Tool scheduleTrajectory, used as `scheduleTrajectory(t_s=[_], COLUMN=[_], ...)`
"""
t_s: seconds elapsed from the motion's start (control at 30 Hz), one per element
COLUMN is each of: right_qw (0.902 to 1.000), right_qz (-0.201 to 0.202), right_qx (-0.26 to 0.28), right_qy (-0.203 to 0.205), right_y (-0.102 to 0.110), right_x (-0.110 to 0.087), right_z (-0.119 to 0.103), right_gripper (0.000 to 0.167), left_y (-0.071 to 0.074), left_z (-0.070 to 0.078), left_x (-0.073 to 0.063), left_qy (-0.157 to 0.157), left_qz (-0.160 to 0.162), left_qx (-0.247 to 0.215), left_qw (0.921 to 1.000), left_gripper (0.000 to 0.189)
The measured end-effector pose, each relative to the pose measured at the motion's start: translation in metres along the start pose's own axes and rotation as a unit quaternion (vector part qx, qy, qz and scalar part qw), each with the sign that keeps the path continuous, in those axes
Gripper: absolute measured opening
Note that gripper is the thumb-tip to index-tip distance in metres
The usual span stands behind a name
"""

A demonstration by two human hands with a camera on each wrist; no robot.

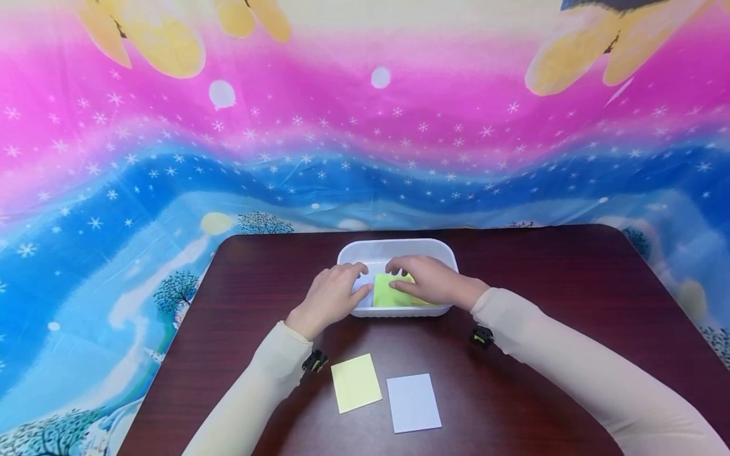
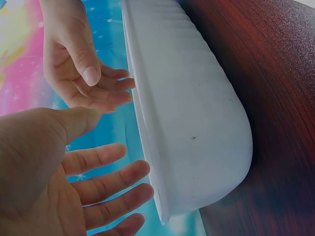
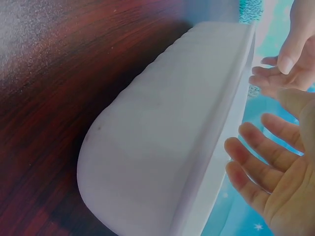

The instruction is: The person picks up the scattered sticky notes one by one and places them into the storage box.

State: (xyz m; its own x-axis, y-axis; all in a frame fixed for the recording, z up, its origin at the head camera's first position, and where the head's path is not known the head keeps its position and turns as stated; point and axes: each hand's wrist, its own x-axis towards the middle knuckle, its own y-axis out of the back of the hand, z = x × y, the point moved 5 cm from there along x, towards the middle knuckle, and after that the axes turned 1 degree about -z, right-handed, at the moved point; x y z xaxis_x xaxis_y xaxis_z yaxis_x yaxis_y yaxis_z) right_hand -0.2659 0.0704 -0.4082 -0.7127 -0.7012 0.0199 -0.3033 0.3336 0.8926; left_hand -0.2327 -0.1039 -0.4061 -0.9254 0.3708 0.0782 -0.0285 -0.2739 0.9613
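A white plastic basin [image 1: 399, 249] holds a green sticky note pad [image 1: 389, 296]. Beside it in the basin, a pale lavender pad [image 1: 365, 300] and a yellowish one [image 1: 423, 302] show in part. My left hand [image 1: 333, 296] hovers over the basin's left side, fingers loosely bent and apart. Above the green pad is my right hand [image 1: 429, 278], its fingers relaxed too. Both wrist views show empty space between thumb and fingers of the left hand [image 2: 74, 172] and the right hand [image 3: 275, 167], close to the basin's rim. The pads are hidden there by the basin wall.
On the dark wood table [image 1: 274, 266], in front of the basin, lie a pale yellow sticky note pad [image 1: 356, 383] and a pale bluish-white one [image 1: 414, 403], side by side and slightly apart. A colourful patterned cloth [image 1: 319, 139] hangs behind the table's far edge.
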Motion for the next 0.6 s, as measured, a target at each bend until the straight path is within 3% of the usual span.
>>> scheduleTrajectory(t_s=[0.6], right_qw=[0.9985], right_qz=[0.028], right_qx=[-0.002], right_qy=[0.047], right_y=[0.005], right_x=[-0.017], right_z=[-0.019], right_gripper=[0.033], left_y=[0.006], left_z=[0.013], left_x=[-0.009], left_qy=[-0.026], left_qz=[0.008], left_qx=[0.003], left_qw=[0.9996], left_gripper=[0.037])
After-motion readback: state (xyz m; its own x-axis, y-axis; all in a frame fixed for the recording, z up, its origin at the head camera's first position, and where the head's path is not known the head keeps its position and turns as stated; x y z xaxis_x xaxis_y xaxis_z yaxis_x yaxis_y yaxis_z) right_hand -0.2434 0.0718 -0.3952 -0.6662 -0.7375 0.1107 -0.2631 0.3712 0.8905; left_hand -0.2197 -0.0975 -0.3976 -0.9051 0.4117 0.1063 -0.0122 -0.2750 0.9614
